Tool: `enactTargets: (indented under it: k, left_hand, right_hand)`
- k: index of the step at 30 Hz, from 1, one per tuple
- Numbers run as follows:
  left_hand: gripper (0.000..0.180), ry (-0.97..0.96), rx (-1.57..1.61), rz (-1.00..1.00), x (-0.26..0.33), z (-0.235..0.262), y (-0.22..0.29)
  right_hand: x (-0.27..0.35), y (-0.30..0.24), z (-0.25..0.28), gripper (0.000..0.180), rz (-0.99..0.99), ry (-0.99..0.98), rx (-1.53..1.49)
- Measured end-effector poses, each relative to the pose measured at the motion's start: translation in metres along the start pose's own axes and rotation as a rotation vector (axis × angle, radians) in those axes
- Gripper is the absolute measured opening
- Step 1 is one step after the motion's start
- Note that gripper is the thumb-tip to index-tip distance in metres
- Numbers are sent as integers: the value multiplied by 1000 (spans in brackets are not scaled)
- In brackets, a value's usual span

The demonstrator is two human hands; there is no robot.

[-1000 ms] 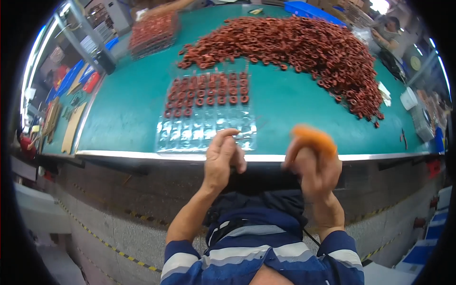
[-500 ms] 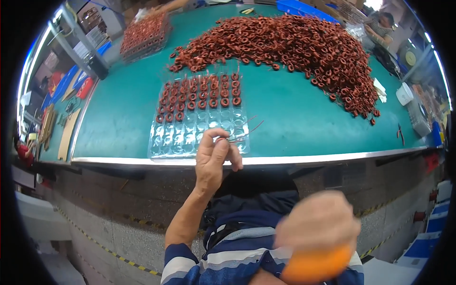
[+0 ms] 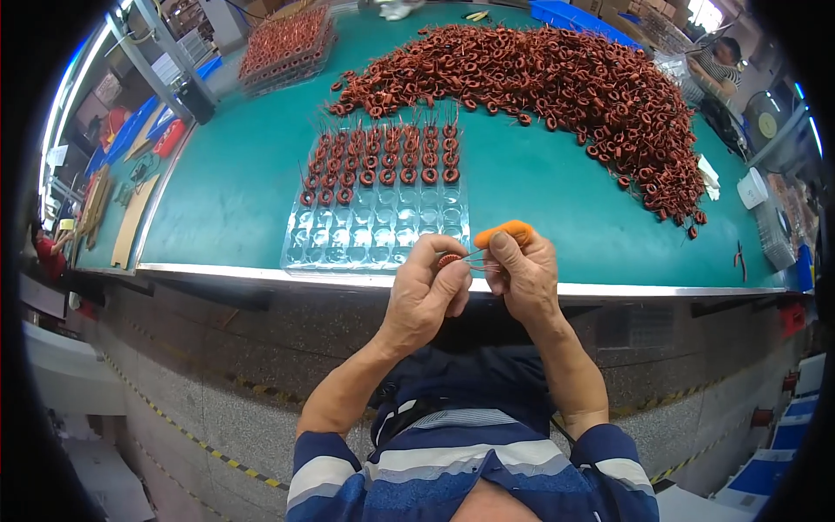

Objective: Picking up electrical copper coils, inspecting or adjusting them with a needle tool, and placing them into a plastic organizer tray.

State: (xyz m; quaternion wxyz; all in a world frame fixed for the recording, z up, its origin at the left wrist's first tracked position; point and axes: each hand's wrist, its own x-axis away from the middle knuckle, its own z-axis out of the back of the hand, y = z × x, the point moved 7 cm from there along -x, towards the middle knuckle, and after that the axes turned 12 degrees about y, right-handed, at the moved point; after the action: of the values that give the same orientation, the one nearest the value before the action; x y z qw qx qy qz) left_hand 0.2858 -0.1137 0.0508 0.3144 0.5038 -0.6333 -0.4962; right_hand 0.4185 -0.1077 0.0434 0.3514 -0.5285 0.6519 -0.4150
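Coil (image 3: 449, 259) pinched in left hand (image 3: 426, 294)

You sit at a long workbench (image 3: 235, 187) with a green top and a bright metal front edge. Below that edge, a grey speckled floor (image 3: 209, 409) runs under you, crossed by a yellow-and-black striped line (image 3: 187, 435). At your far left stands a metal frame upright (image 3: 143, 43). Blue bins (image 3: 578, 16) sit at the bench's far side, and blue crates (image 3: 796, 431) lie low at your right. Daylight glares in at the upper right.
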Motion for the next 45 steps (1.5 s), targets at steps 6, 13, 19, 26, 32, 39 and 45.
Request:
enactTargets:
  k: [6, 13, 19, 26, 32, 39, 45]
  left_hand:
    - [21, -123, 104, -31, -5, -4, 11]
    - [22, -51, -493, -352, -13, -3, 17]
    - [31, -323, -692, -326, -11, -9, 31]
    - [31, -555, -1145, -646, 0, -15, 45]
    - [31, -199, -912, -253, -8, 3, 29]
    - [32, -157, -136, -83, 5, 5, 1]
    - [30, -237, 71, -66, 8, -3, 1]
  right_hand:
    - [-3, -9, 25, 39, 49, 117, -7]
    - [27, 1, 13, 31, -67, 24, 110]
    - [17, 9, 12, 26, -224, -3, -33]
    - [15, 26, 8, 25, -347, -89, 32]
    - [32, -16, 1, 19, 227, 148, 500]
    - [43, -31, -8, 18, 284, 110, 334]
    - [37, -14, -4, 18, 122, 44, 99]
